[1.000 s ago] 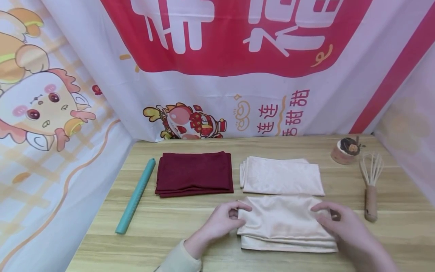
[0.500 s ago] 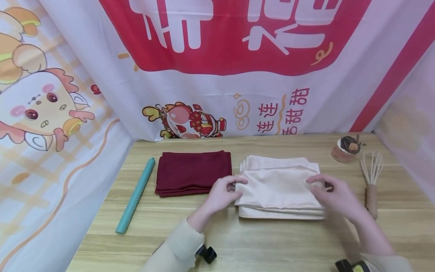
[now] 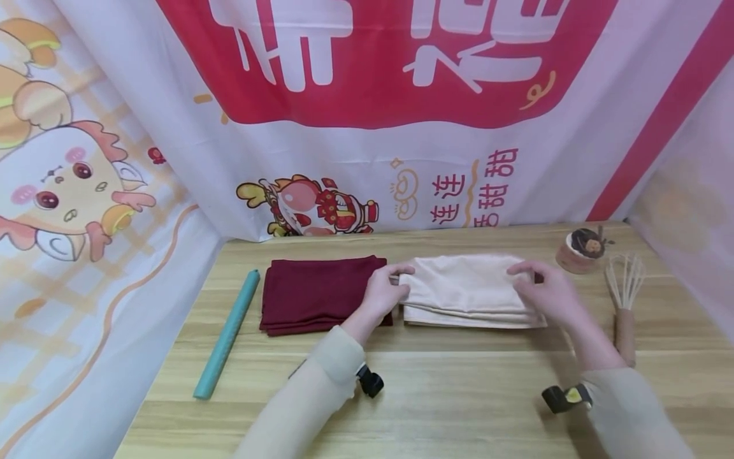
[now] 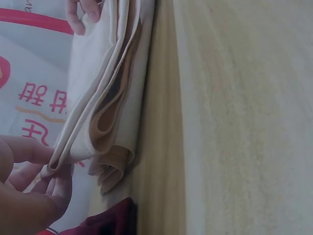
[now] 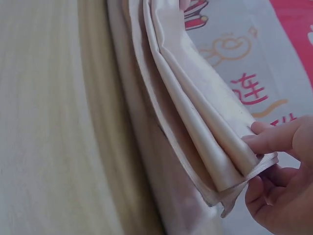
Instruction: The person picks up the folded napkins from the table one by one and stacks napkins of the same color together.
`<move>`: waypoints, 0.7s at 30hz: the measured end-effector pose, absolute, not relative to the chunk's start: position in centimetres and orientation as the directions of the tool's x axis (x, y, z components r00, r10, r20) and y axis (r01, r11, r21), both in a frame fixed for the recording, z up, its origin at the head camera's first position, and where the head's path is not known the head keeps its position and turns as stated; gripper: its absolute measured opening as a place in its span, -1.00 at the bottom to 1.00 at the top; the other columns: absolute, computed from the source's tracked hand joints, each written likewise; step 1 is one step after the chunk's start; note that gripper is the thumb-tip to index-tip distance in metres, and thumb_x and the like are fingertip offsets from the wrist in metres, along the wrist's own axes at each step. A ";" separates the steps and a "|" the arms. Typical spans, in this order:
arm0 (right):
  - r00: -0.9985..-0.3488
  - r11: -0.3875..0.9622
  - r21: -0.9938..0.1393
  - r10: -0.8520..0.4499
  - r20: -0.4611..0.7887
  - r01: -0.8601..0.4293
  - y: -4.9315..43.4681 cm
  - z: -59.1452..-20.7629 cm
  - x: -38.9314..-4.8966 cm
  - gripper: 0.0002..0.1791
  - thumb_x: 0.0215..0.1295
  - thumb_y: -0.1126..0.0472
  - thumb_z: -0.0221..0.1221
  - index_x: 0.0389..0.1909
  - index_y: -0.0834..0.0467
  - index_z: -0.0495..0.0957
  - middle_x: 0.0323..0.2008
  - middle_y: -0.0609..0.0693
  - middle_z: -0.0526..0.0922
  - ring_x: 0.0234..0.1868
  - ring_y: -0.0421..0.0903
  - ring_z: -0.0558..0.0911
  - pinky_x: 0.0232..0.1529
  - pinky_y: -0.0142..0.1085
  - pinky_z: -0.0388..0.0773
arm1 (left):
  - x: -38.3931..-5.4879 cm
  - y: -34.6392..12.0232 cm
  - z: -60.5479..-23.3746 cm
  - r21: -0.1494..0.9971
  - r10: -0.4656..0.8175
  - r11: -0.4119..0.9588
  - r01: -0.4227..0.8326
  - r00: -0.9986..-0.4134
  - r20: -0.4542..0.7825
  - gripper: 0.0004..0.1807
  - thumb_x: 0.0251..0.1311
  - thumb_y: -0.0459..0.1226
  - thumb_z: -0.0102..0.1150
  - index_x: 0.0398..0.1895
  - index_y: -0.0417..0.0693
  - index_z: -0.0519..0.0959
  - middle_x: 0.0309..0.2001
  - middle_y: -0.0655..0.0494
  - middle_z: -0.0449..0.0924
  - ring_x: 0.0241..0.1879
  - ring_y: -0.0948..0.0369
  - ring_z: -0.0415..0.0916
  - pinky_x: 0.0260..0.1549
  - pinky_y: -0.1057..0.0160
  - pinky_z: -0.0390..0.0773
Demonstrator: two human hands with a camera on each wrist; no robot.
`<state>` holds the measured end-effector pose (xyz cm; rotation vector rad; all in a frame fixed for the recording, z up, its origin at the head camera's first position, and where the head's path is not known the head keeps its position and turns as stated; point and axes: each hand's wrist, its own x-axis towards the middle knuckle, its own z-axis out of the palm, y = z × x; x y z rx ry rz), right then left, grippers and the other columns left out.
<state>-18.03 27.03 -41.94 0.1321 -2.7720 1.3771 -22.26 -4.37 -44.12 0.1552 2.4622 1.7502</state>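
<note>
A folded cream satin cloth (image 3: 461,287) is stretched between both hands, over a second folded cream cloth (image 4: 111,166) on the table. My left hand (image 3: 383,293) pinches its left end between thumb and fingers; the left wrist view shows the layered folds at that grip. At the opposite end my right hand (image 3: 547,292) pinches the corner, with the thumb (image 5: 264,142) above and fingers below. The lower cloth is almost fully covered in the head view. Left of it lies a folded dark red cloth (image 3: 321,293), partly behind my left hand.
A teal rod (image 3: 228,335) lies along the left side of the wooden table (image 3: 459,395). At the right are a whisk (image 3: 625,331) with a wooden handle and a small dessert-like cup (image 3: 579,252). A printed curtain (image 3: 321,146) hangs along the back edge.
Both hands have carried the folded cream cloth away from the front of the table, onto the other cream cloth behind it. The red cloth, teal rod and whisk have stayed put.
</note>
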 end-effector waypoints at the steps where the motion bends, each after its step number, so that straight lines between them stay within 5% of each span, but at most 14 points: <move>1: -0.994 0.599 -0.793 -0.063 0.087 -0.108 27.1 -42.3 -18.3 -0.72 0.28 0.32 0.17 0.01 0.23 0.54 -0.44 0.15 0.48 -0.55 -0.10 0.45 -0.52 -0.25 0.46 | -22.3 -4.3 -44.3 0.945 0.147 0.327 0.001 -0.988 -0.050 -0.57 -0.03 -0.57 0.12 -0.07 -0.09 0.65 -0.22 0.01 0.56 -0.40 0.25 0.44 -0.53 0.37 0.46; 8: -0.982 0.590 -0.784 -0.111 0.155 -0.191 27.8 -44.1 -18.7 -0.64 0.12 0.55 0.12 -0.01 0.37 0.53 -0.29 0.33 0.58 -0.39 -0.06 0.53 -0.51 -0.33 0.48 | -22.1 -3.8 -45.0 0.906 0.151 0.423 -0.014 -0.985 -0.086 -0.52 -0.05 -0.58 0.17 0.02 -0.19 0.57 -0.12 -0.07 0.48 -0.30 0.19 0.45 -0.41 0.35 0.48; 14: -0.986 0.607 -0.779 -0.142 0.093 -0.160 28.2 -44.5 -18.5 -0.53 0.09 0.57 0.09 0.10 0.37 0.47 -0.23 0.39 0.55 -0.58 -0.10 0.47 -0.66 -0.30 0.46 | -22.2 -3.9 -45.7 0.872 0.157 0.489 0.002 -0.984 -0.085 -0.53 -0.11 -0.56 0.20 -0.02 -0.19 0.57 -0.21 -0.03 0.47 -0.32 0.20 0.40 -0.45 0.35 0.42; 17: -0.981 0.648 -0.740 -0.164 0.098 -0.183 28.2 -44.5 -18.3 -0.52 0.12 0.54 0.11 0.13 0.36 0.45 -0.12 0.42 0.50 -0.49 0.00 0.52 -0.52 -0.21 0.54 | -22.1 -4.0 -45.6 0.871 0.183 0.490 0.013 -0.979 -0.089 -0.52 -0.08 -0.54 0.22 0.02 -0.21 0.55 -0.16 -0.07 0.50 -0.28 0.18 0.44 -0.46 0.33 0.46; 21: -0.967 0.697 -0.670 -0.190 0.169 -0.254 28.0 -44.4 -17.7 -0.53 0.11 0.51 0.18 0.11 0.39 0.45 0.06 0.52 0.36 -0.11 0.36 0.49 -0.09 0.19 0.46 | -21.2 -4.5 -45.2 0.861 0.244 0.504 0.065 -0.967 -0.071 -0.52 0.00 -0.46 0.25 0.09 -0.25 0.51 -0.01 -0.17 0.45 -0.11 0.07 0.50 -0.28 0.25 0.54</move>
